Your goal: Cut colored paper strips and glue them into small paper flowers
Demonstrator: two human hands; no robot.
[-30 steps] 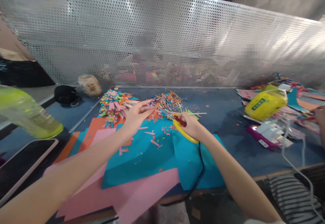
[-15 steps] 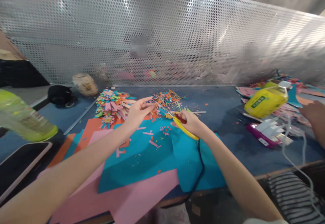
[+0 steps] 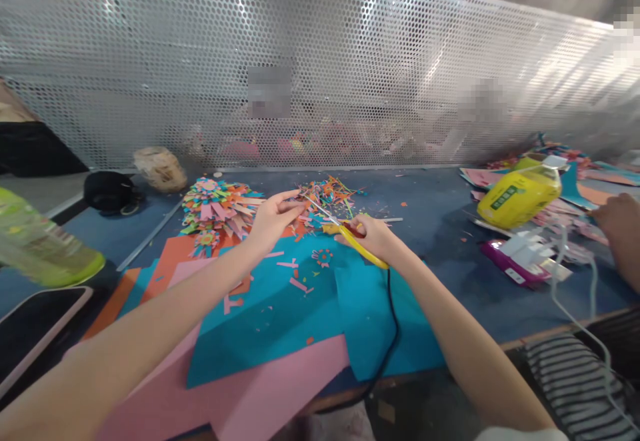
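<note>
Yellow-handled scissors (image 3: 364, 249) are in my right hand (image 3: 374, 235), the fingers wrapped round the handles. Their blades point up and left to the fingertips of my left hand (image 3: 277, 215). That hand is pinched, thumb against fingers; whatever small piece sits at its tips is too small to make out. Just beyond the blades lies a heap of thin coloured paper scraps (image 3: 333, 191). Left of my left hand are stacked fringed paper flowers (image 3: 213, 197). A small paper flower (image 3: 323, 257) and pink strips (image 3: 299, 284) rest on the blue paper (image 3: 280, 321) below.
Pink sheets (image 3: 280, 387) overhang the front edge. A phone (image 3: 37, 334), a green bottle (image 3: 45, 247) and a black round object (image 3: 109, 192) stand left. Right are a yellow bottle (image 3: 520, 194), a purple box (image 3: 515, 264) and another person's hand (image 3: 620, 224). A perforated metal panel (image 3: 320, 61) rises behind.
The view has shifted slightly, so the table's things sit a little further left. My hands and the scissors keep almost the same pose.
</note>
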